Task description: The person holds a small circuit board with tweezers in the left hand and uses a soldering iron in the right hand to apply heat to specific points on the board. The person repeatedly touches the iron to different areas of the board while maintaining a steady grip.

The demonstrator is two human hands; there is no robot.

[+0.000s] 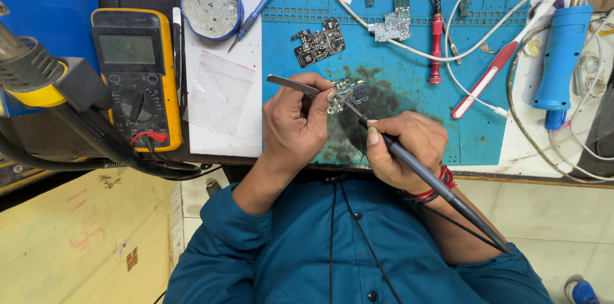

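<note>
My left hand (295, 122) grips metal tweezers (291, 83) whose tips rest on a small circuit board (350, 94) lying on the blue work mat (486, 125). My right hand (403, 147) holds a dark soldering iron (422, 173) like a pen. Its tip touches the same board from the right. The iron's cord runs back past my right forearm. Dark residue stains the mat around the board.
On the mat lie a black circuit board (320, 42), a silver board part (393, 23), a red screwdriver (435, 45) and a red-white tool (489, 77). A yellow multimeter (134, 77), round tin (211, 7), clear bag (219, 93), blue tool (563, 54) and white cables (460, 58) surround it.
</note>
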